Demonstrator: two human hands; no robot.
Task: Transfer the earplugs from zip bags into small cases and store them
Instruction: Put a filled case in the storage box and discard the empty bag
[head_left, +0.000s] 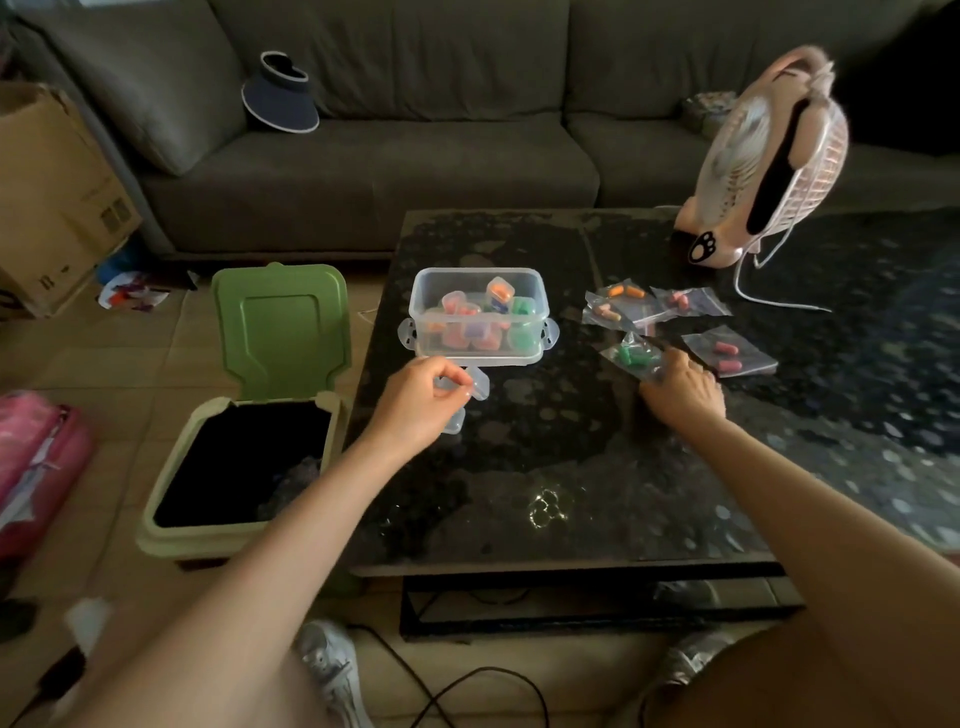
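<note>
- On the dark speckled surface (545, 467), towards its far left, stands a clear storage box (480, 332) with no lid on, holding many small cases filled with orange, pink, purple and green earplugs.
- Just near of the box, the left hand (423, 395) pinches a small clear case (479, 387) between thumb and curled fingers; the case looks hinged open and holds nothing that can be seen.
- Right of the box lies a loose cluster of zip bags: one with orange earplugs (621, 292), one with pink earplugs (680, 300), one with peach earplugs (608, 313), and one with red earplugs (727, 353) farthest right.
- At the near edge of that cluster, the right hand (683, 389) reaches palm down, its fingers on a zip bag of green earplugs (631, 356); whether they pinch the bag or only touch it cannot be told.
- A pink desk fan (769, 161) stands at the far right of the surface.
- On the floor to the left sits a green bin (166, 535) with its lid (283, 327) raised.
- Beyond is a grey sofa (389, 171).
</note>
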